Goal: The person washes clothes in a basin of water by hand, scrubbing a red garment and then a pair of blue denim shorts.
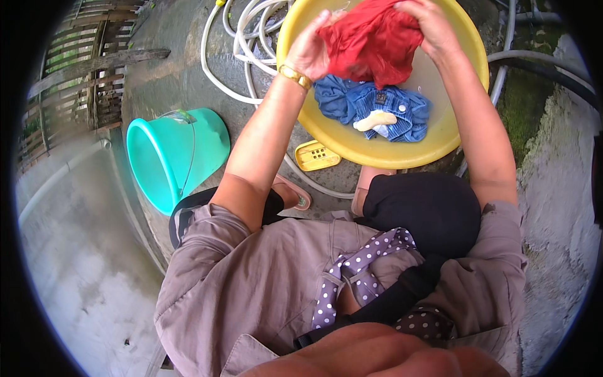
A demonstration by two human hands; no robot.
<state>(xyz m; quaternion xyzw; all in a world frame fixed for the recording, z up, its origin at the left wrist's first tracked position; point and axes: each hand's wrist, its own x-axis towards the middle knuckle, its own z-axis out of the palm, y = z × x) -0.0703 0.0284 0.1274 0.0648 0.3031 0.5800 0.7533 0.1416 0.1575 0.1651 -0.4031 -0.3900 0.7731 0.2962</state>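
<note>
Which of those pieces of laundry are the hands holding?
The red cloth, held between the left hand and right hand; the blue clothing lies in the yellow basin.

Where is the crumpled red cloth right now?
At the head view's upper edge, right of centre, the crumpled red cloth is between the left hand and right hand, over the round yellow basin.

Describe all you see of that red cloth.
The red cloth is crumpled, thin-looking fabric, bunched so its full shape cannot be told; the picture's upper edge cuts it off. The left hand grips one side, the right hand the other, holding it over the yellow basin. Its lower part hangs near the blue clothing; contact is unclear.
</note>
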